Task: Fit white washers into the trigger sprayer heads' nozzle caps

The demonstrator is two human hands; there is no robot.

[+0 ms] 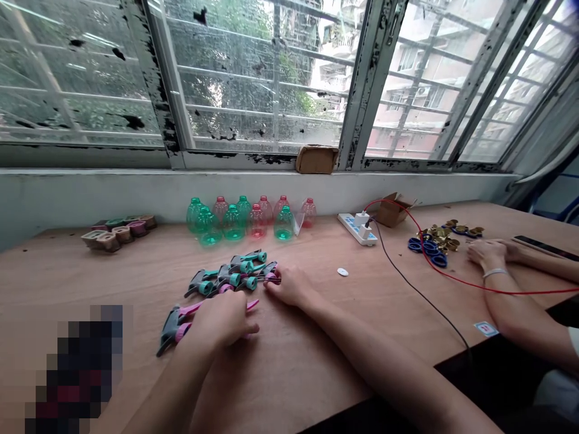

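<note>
Grey spray trigger heads with teal parts point(226, 274) lie in a cluster at mid-table. My left hand point(224, 316) is closed over pink-and-grey spray trigger heads, its fingertips partly hidden; a pink tip point(252, 305) pokes out beyond the fingers. Just left of that hand lies a pink-and-grey spray trigger head point(170, 328). At the cluster's right end, my right hand point(289, 286) has its fingers closed on another pink-and-grey spray trigger head point(271, 275). Green clear bottles point(234, 223) and red clear bottles point(257, 222), without heads, stand behind the cluster.
Small packs point(120, 234) sit at the back left. A white power strip point(357, 230) with cables and a white oval piece point(342, 272) lie to the right. Another person's hands point(488, 253) rest beside gold and blue parts point(436, 241). A small cardboard box point(392, 211) stands behind.
</note>
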